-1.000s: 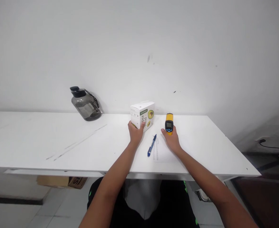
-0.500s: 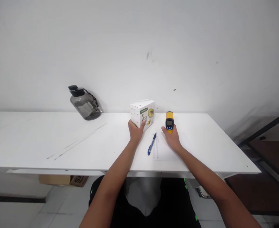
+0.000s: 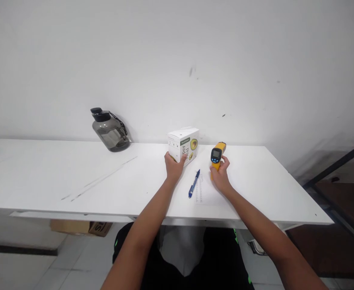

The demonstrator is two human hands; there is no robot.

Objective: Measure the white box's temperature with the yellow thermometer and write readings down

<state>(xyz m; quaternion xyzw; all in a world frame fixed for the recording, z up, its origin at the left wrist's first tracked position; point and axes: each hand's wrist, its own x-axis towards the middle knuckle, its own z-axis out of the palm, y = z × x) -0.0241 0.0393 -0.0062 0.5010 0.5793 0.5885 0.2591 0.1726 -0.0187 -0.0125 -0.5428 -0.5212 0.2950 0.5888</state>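
My left hand point(image 3: 175, 167) is closed around the lower near edge of a white carton point(image 3: 183, 141) with avocado pictures, which stands upright near the wall. In my right hand point(image 3: 221, 176) is a yellow and black infrared thermometer point(image 3: 217, 155), its small screen and blue buttons facing me. The thermometer's front end points away to the right, toward the wall. Between my hands a blue pen point(image 3: 194, 183) lies along the left side of a white sheet of paper point(image 3: 208, 195) with faint writing. My right wrist partly covers the paper.
A grey see-through water bottle point(image 3: 112, 133) with a black lid stands tilted-looking by the wall at the left. Below the white table point(image 3: 89, 177) is a cardboard box point(image 3: 74, 226). A dark-framed shelf point(image 3: 340, 201) stands beyond the table's right end.
My right hand has turned the thermometer, so its front end now swings to the right and more of its yellow handle shows. My left hand keeps its hold on the carton. The view has shifted slightly.
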